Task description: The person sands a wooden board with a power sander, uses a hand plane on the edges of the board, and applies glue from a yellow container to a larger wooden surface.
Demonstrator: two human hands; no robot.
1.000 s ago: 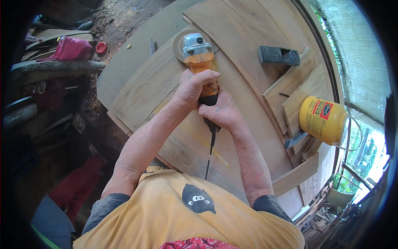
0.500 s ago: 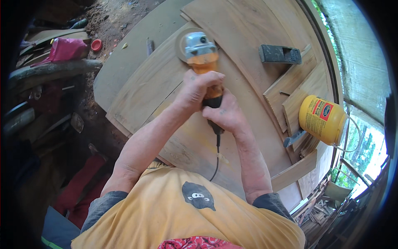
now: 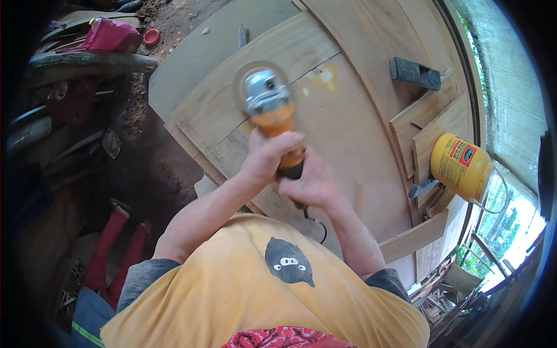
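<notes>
Both my hands are wrapped around an orange angle grinder (image 3: 272,119) with a silver head and a round disc. My left hand (image 3: 268,153) grips its body just behind the head. Lower down, my right hand (image 3: 307,181) holds the dark rear end, from which a black cord runs toward my shirt. The disc is blurred and lies over the pale wooden panel (image 3: 348,139); whether it touches the wood I cannot tell. A yellowish patch (image 3: 326,75) marks the panel beyond the grinder to the right.
On the boards to the right rest a dark hand plane (image 3: 415,73), loose wood pieces (image 3: 444,124) and a yellow plastic tub (image 3: 460,168) with a handle. A pink bag (image 3: 113,35) and a red ring-shaped lid (image 3: 151,37) lie far left. Red-clad legs (image 3: 110,249) show at lower left.
The grinder and both hands have moved back toward me and left across the panel, uncovering the yellowish patch. The whole view has shifted somewhat. Both hands keep their hold.
</notes>
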